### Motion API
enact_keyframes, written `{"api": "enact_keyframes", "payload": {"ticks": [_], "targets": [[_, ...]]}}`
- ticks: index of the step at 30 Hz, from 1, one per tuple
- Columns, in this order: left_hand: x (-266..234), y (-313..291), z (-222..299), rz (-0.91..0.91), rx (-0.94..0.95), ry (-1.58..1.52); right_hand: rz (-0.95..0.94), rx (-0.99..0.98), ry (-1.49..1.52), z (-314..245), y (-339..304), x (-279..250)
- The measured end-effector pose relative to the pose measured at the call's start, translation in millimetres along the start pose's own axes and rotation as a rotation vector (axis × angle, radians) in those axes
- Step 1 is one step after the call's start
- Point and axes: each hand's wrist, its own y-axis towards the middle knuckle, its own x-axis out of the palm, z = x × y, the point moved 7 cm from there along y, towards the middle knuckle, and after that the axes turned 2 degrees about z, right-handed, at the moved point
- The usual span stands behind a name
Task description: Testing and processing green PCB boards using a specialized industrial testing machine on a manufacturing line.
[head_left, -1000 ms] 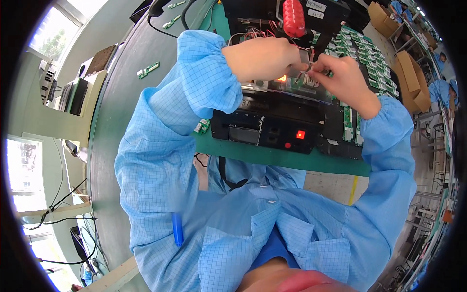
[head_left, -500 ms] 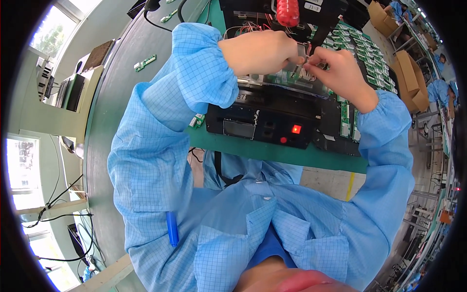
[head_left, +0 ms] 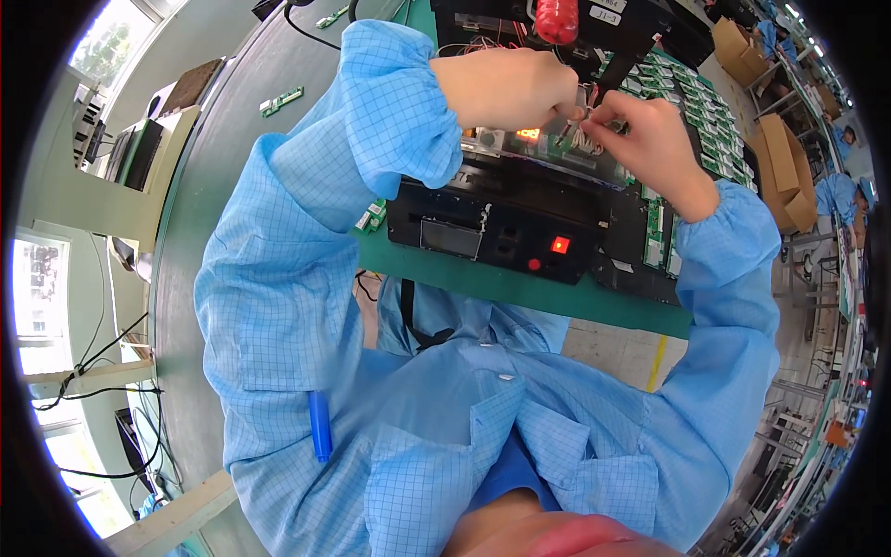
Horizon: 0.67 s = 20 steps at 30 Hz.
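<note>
Both my hands meet over a black test fixture (head_left: 497, 227) on the bench. My left hand (head_left: 515, 88) is closed, with its thumb and finger pinched by a small piece whose kind I cannot make out. Fingertip to fingertip with it, my right hand (head_left: 650, 144) pinches at the same spot, and its fingers hide what they hold. Just below the fingertips lies a bundle of pale wires (head_left: 585, 142). An orange lit display (head_left: 528, 135) shows beneath my left hand. The fixture's front has a glowing red switch (head_left: 560, 245).
A red coiled piece (head_left: 557, 20) hangs above the hands. Rows of green circuit boards (head_left: 696, 111) lie to the right; a few more boards (head_left: 281, 101) lie on the left bench. Cardboard boxes (head_left: 784, 172) stand at the far right, near other people (head_left: 840, 197).
The orange display under my left hand is now lit and visible. My hands keep almost the same pinched pose, while the whole view has shifted slightly.
</note>
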Motion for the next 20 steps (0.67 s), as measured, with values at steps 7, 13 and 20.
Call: {"api": "enact_keyframes", "payload": {"ticks": [7, 13, 20], "targets": [[0.2, 2.1, 4.3, -0.119, -0.085, 0.005, 0.029, -0.005, 0.012, 1.6, -3.7, 2.2], [-3.4, -0.8, 7.4, -0.054, -0.006, -0.017, 0.043, -0.001, 0.011, 4.0, -4.9, 3.4], [-6.3, -1.8, 5.3, -0.101, -0.076, 0.003, 0.038, -0.026, 0.064, 3.0, -1.1, 1.9]]}}
